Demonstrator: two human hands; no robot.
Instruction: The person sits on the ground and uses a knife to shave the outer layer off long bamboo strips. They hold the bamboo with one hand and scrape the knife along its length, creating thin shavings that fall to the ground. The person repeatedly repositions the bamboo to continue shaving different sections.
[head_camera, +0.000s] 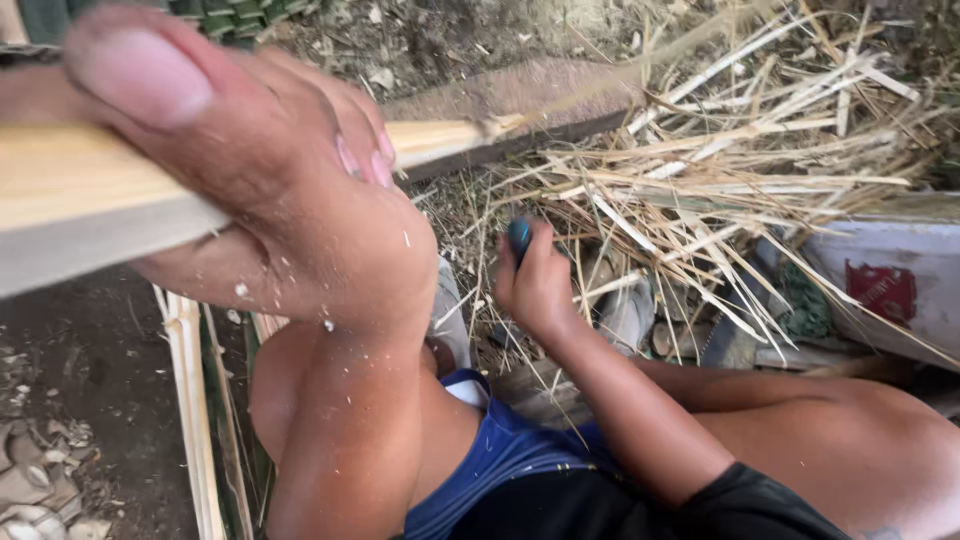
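A long, pale bamboo strip (90, 195) runs across the top left, very close to the camera, and reaches toward the middle of the view. The left hand (270, 190) holds it, with the thumb pressed flat on top and the fingers (355, 150) curled tight around it from the far side. Small wood flakes stick to the hand and wrist.

Lower down, near the middle, the right hand (535, 285) is closed around a tool with a dark blue handle (519, 238). Only the top of the handle shows, so the rest of the tool cannot be seen.

Behind the right hand lies a big heap of dry bamboo shavings (720, 170) on the dirt ground (90, 370). More split bamboo strips (190, 410) lie on the ground at the lower left. The person sits with bare knees and wears blue shorts (500, 460). A white sack with a red patch (890, 285) sits at the right edge.
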